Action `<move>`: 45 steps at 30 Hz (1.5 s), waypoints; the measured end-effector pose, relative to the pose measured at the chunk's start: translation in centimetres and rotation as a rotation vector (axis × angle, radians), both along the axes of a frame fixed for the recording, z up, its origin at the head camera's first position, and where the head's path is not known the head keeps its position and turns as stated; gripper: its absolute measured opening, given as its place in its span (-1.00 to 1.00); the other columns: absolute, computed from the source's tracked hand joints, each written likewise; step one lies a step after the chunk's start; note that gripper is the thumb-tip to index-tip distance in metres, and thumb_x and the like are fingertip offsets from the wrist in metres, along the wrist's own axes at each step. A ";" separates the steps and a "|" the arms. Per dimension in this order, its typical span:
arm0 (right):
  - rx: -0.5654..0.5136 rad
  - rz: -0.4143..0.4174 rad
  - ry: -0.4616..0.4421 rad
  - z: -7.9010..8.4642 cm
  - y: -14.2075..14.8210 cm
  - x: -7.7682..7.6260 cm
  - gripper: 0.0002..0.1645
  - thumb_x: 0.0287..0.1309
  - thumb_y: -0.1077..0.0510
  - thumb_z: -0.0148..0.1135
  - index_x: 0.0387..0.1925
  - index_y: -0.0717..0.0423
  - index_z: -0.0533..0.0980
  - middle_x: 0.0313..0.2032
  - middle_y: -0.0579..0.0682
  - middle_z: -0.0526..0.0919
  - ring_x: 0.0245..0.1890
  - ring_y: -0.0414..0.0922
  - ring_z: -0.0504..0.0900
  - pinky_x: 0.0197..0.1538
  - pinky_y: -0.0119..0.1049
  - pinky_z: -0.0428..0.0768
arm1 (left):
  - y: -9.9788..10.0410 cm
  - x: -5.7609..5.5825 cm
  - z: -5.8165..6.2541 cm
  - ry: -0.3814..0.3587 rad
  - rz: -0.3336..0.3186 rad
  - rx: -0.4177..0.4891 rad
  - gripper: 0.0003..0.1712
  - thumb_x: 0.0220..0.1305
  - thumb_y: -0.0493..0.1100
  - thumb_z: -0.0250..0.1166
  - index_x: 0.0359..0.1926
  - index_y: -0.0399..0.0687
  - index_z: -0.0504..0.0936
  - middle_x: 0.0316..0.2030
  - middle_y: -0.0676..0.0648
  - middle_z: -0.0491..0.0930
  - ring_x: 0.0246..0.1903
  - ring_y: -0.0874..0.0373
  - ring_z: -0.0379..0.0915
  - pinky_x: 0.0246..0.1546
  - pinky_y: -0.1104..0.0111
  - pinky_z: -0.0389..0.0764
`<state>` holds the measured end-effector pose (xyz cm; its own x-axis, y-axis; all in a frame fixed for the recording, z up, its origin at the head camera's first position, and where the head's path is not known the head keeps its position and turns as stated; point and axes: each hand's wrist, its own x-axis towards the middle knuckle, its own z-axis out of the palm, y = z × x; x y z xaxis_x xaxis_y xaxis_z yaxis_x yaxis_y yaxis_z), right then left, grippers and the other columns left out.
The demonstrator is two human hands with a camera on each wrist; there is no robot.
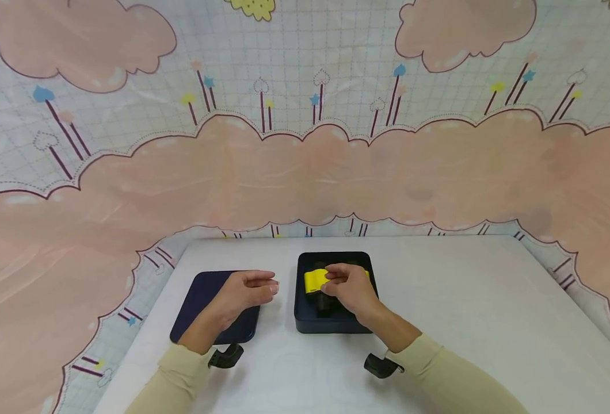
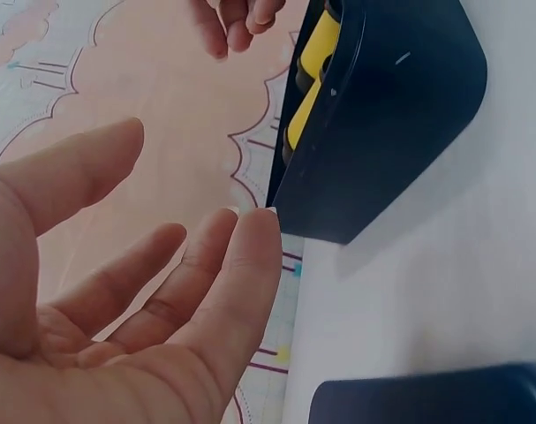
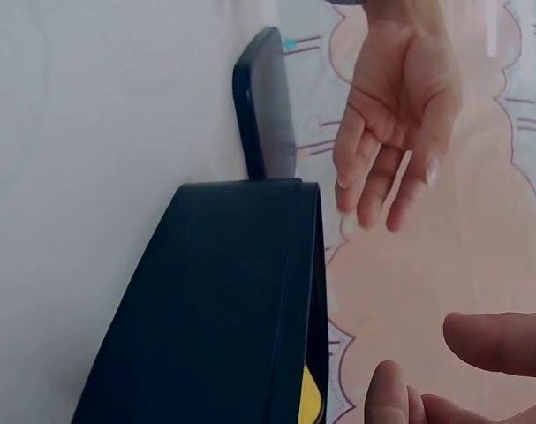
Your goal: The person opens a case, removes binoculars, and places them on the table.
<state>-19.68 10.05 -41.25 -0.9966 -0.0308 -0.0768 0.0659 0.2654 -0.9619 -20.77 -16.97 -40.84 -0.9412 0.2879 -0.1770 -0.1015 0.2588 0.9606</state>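
My left hand [image 1: 244, 298] hovers over a dark blue rectangular lid [image 1: 196, 302] on the left of the table, its fingers relaxed and apart from the thumb, holding nothing. To its right stands a dark blue open box [image 1: 331, 326]. Inside it are a yellow, curved-topped piece [image 1: 314, 280] and a black part [image 1: 324, 306] in front of that. My right hand [image 1: 355, 292] is above the box and hides part of the yellow piece in the head view. In the right wrist view, its thumb and fingers [image 3: 387, 397] stand apart with nothing between them.
A white table [image 1: 465, 310] carries the box and lid. Behind it hangs a patterned cloth [image 1: 305, 178] with pink clouds. Black wrist straps or mounts [image 1: 226, 356] sit below both sleeves.
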 end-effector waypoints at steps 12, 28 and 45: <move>-0.005 -0.024 0.003 -0.8 1.4 -0.5 -0.44 0.20 0.43 0.38 0.25 0.32 0.55 0.05 0.25 0.66 -0.08 -0.02 0.62 0.13 -0.22 0.73 | 2.4 -0.6 -0.7 -0.069 0.081 -0.035 -0.42 0.40 -0.21 0.39 0.36 -0.34 0.51 0.11 -0.29 0.68 0.14 -0.19 0.66 0.14 0.16 0.73; 0.277 -0.021 0.088 -1.2 2.3 -1.5 -0.37 0.19 0.35 0.45 0.30 0.27 0.52 0.18 0.25 0.64 0.12 0.14 0.63 0.22 0.00 0.70 | 5.0 -1.6 -1.5 -0.165 0.128 -0.143 -0.40 0.29 -0.13 0.50 0.26 -0.33 0.59 0.04 -0.27 0.71 -0.07 -0.04 0.74 0.03 0.16 0.78; 0.937 0.326 0.320 -1.6 2.3 -2.7 -0.03 0.04 0.00 0.64 0.43 0.19 0.42 0.40 0.22 0.47 0.48 0.20 0.35 0.50 0.15 0.42 | 5.8 -1.6 -2.6 -0.219 0.106 -0.112 -0.30 0.22 -0.24 0.53 0.33 -0.38 0.52 0.19 -0.34 0.64 -0.05 -0.02 0.75 0.06 0.08 0.76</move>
<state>-22.40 12.37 -42.85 -0.9286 -0.3666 0.0569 -0.3647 0.8740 -0.3210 -22.35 -11.21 -43.45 -0.9007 0.1573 -0.4049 -0.3357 0.3392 0.8788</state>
